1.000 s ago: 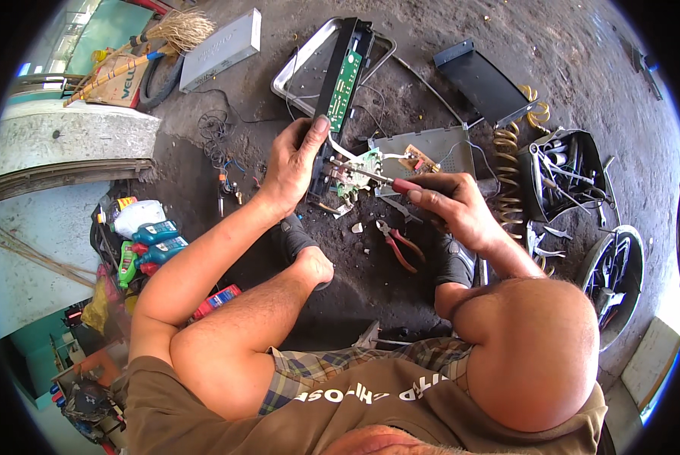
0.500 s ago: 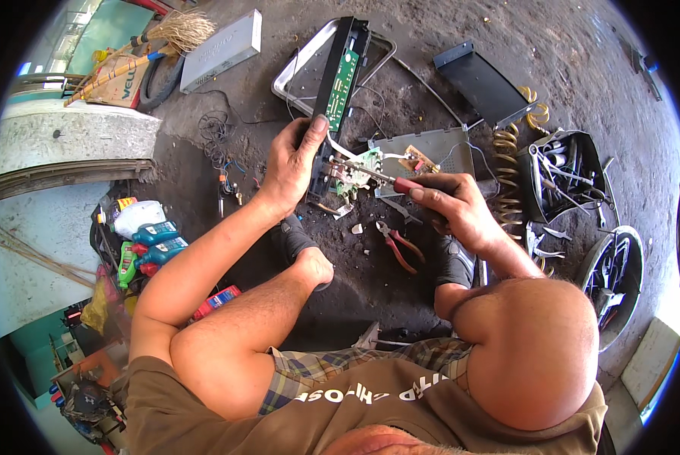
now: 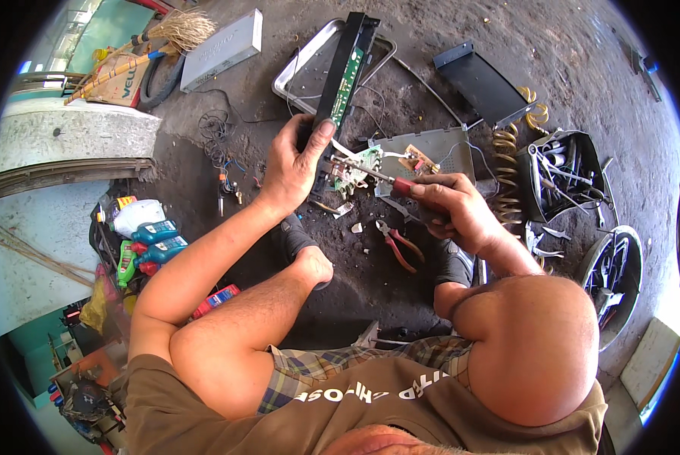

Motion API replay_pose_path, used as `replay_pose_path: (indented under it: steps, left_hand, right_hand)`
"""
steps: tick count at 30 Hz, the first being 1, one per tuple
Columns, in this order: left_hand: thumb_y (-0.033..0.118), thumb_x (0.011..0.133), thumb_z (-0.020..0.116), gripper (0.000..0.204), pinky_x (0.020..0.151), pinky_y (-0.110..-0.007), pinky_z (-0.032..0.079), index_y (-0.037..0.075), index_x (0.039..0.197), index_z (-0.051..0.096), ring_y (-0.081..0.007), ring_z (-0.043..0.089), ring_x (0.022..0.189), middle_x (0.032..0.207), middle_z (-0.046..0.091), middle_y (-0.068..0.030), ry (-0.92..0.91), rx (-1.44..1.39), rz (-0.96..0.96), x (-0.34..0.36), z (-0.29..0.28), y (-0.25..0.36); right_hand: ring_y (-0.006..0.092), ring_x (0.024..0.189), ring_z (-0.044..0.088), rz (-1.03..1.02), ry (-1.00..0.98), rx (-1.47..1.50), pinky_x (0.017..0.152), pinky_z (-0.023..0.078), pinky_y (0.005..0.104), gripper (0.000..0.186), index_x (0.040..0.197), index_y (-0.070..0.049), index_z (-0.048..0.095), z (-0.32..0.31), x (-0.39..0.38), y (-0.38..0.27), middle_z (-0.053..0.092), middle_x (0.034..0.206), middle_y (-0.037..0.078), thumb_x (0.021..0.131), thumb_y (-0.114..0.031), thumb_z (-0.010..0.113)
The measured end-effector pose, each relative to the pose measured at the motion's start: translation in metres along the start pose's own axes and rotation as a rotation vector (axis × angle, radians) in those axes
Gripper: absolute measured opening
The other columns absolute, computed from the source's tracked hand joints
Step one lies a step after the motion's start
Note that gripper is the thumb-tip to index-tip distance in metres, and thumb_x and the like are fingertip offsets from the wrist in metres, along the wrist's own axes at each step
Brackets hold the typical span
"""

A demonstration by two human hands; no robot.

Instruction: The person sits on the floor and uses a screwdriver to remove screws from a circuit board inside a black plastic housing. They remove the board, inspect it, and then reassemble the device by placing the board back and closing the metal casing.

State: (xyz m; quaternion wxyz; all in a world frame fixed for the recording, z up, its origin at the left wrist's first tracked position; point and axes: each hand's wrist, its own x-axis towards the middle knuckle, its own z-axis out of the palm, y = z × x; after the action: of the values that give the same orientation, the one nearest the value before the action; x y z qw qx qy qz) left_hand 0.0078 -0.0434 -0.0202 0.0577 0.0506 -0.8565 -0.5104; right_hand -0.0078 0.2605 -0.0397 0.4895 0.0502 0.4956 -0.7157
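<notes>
My left hand (image 3: pixel 295 161) is closed round a long black plastic panel (image 3: pixel 338 74), its thumb pressed on the face. A narrow green circuit board (image 3: pixel 347 89) runs along the panel's upper part. In my right hand (image 3: pixel 455 208) is a screwdriver (image 3: pixel 405 186) with a red handle. Its shaft points left, and its tip meets the lower part of the panel, just below my left thumb. A second green circuit board (image 3: pixel 360 168) hangs beside the panel under the shaft, joined by a white ribbon cable. To its right a brown circuit board (image 3: pixel 418 161) lies on a grey perforated metal plate (image 3: pixel 458 144).
Red-handled pliers (image 3: pixel 398 246) lie on the dirt floor between my feet. At the right are a coiled hose (image 3: pixel 506 174), a container of tools (image 3: pixel 556 189) and a round tub (image 3: pixel 620 265). A black metal cover (image 3: pixel 480 83) lies farther off. Bottles (image 3: pixel 158 233) stand at the left.
The black panel has tilted slightly, its top end shifting a little to the right. My right hand has moved slightly with the screwdriver, which stays against the panel.
</notes>
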Motion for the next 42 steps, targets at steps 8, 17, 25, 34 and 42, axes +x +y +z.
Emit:
replay_pose_path:
  steps: [8,17,25,34,42]
  left_hand:
    - [0.058,0.101,0.072,0.062,0.080,-0.036,0.056,-0.002,0.115,0.069,-0.0200,0.073,0.085,0.092,0.076,-0.0115,0.022,0.114,0.027,-0.003,0.000,0.001]
    - [0.060,0.106,0.063,0.062,0.078,-0.039,0.056,-0.001,0.115,0.068,-0.0262,0.074,0.084,0.090,0.075,-0.0138,0.018,0.176,0.018,0.000,0.000,-0.004]
    - [0.060,0.108,0.058,0.061,0.078,-0.040,0.055,0.000,0.113,0.068,-0.0277,0.071,0.083,0.088,0.073,-0.0146,0.037,0.214,-0.003,0.000,0.005,-0.003]
    - [0.059,0.108,0.060,0.060,0.079,-0.040,0.056,0.000,0.114,0.068,-0.0268,0.073,0.085,0.091,0.075,-0.0151,0.043,0.181,0.009,0.001,0.007,-0.007]
    - [0.061,0.107,0.060,0.063,0.082,-0.041,0.057,-0.002,0.115,0.068,-0.0275,0.074,0.088,0.095,0.077,-0.0166,0.037,0.197,-0.048,0.005,0.009,-0.002]
  right_hand:
    - [0.0058,0.052,0.034,0.165,-0.086,0.209,0.045,0.024,0.0250,0.033,0.126,-0.003,0.073,0.000,0.003,0.005,0.045,0.068,-0.007,0.106,-0.028,0.064]
    - [0.0036,0.048,0.026,0.371,-0.438,0.596,0.043,0.020,0.0208,0.046,0.140,-0.004,0.061,-0.012,0.016,0.016,0.040,0.064,-0.009,0.113,-0.036,0.044]
    - [0.0042,0.057,0.039,0.121,-0.068,0.182,0.049,0.031,0.0229,0.036,0.134,-0.003,0.069,0.006,0.006,0.012,0.059,0.074,-0.006,0.110,-0.028,0.060]
    - [0.0045,0.058,0.044,-0.092,0.049,-0.240,0.049,0.031,0.0238,0.039,0.128,0.001,0.073,0.015,0.003,0.006,0.052,0.071,-0.005,0.108,-0.031,0.067]
    - [0.0118,0.078,0.066,-0.619,0.070,-0.752,0.068,0.055,0.0328,0.033,0.133,0.000,0.071,0.006,0.015,0.017,0.072,0.088,0.005,0.102,-0.011,0.071]
